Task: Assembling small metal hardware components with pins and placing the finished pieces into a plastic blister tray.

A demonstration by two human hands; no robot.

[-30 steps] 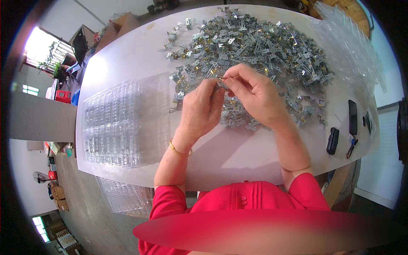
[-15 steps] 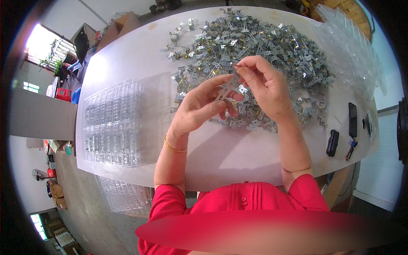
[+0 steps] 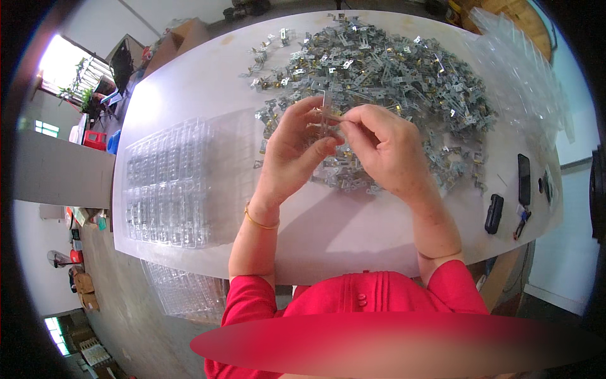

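Above the near side of a large heap of small metal brackets (image 3: 391,76), my left hand (image 3: 293,148) holds one flat metal bracket (image 3: 326,101) upright between thumb and fingers. Pinched in my right hand (image 3: 388,145) is a thin, stick-like piece (image 3: 334,118), whose tip meets the bracket from the right. The fingers partly cover both, so I cannot make out what kind of piece the thin one is. Left of my hands, a clear plastic compartment tray (image 3: 167,183) lies on the white table (image 3: 328,252), with metal parts in some of its compartments.
Clear plastic bags (image 3: 524,76) lie at the far right. On the right side of the table are a black phone (image 3: 524,180), a black oblong case (image 3: 494,213) and a small dark tool (image 3: 521,224). More clear trays (image 3: 186,290) sit below the table's left front edge.
Both hands have shifted slightly left. The bracket has turned from slanted to upright, and my right hand has come down and left, bringing the thin piece against it.
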